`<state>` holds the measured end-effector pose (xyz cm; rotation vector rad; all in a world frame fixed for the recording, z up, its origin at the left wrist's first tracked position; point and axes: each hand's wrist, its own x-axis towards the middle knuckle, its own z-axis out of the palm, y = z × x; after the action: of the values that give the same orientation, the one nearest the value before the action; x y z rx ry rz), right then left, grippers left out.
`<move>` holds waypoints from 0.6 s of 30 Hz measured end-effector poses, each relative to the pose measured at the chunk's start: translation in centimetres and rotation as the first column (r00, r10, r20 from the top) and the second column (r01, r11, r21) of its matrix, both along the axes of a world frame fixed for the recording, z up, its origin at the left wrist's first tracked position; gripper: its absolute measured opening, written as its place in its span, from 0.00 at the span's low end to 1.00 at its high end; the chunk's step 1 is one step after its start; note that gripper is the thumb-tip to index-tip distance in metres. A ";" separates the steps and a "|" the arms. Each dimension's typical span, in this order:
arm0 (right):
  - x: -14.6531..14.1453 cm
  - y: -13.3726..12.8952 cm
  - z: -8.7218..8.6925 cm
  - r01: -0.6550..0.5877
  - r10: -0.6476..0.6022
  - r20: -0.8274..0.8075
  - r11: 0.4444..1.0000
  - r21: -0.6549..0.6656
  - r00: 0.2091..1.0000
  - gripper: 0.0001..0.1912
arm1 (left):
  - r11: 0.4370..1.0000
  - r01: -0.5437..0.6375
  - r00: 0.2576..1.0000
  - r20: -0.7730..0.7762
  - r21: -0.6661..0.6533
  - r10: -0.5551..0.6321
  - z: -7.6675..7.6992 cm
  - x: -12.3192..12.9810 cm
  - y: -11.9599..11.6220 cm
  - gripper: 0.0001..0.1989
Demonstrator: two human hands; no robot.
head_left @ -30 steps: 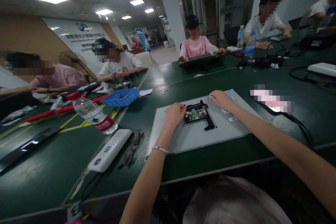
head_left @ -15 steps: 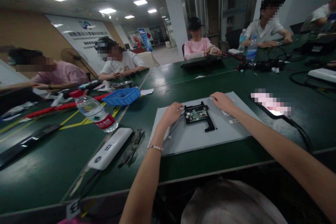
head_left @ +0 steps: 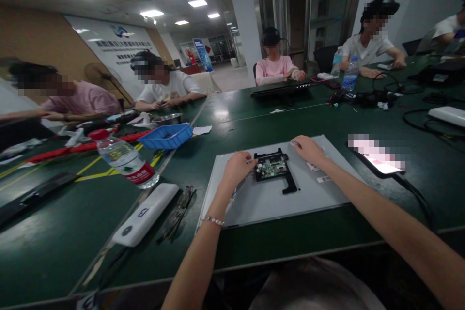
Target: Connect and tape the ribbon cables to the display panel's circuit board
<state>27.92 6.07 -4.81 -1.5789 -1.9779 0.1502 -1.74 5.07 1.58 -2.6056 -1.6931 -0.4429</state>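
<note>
A flat grey panel lies on the green table in front of me. On it sits a black frame with a green circuit board inside. My left hand is at the frame's left edge, its fingers bent and drawn together over a thin cable; what they pinch is too small to tell. Near the panel's back edge, right of the frame, my right hand has its fingertips curled together on something small and hidden. White labels show on the panel beside my right forearm.
Left of the panel are glasses, a white power bank, a water bottle and a blue tray. A phone with a cable lies to the right. Several people sit around the green table.
My left hand has moved slightly right, onto the frame's left edge. The view has shifted a little, and the panel appears lower. My right hand remains near the panel's back edge.
</note>
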 end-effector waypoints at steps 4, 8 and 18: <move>-0.1 -0.1 0.0 0.002 -0.002 -0.007 1.000 0.001 1.000 0.16 | 1.000 -0.006 0.997 -0.078 0.011 0.007 -0.5 0.2 -0.9 0.09; -0.1 -0.1 0.0 -0.010 0.010 -0.012 1.000 -0.004 1.000 0.16 | 1.000 -0.004 0.989 -0.148 0.027 0.008 -0.2 0.1 -1.4 0.13; 0.3 0.1 -0.6 -0.006 0.006 -0.013 1.000 -0.012 1.000 0.16 | 0.990 0.087 0.951 -0.305 0.107 -0.051 0.1 -0.4 -1.5 0.15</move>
<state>28.26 6.19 -5.39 -1.5756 -1.9753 0.1749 -2.10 3.53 1.64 -2.4972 -1.4371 -0.1302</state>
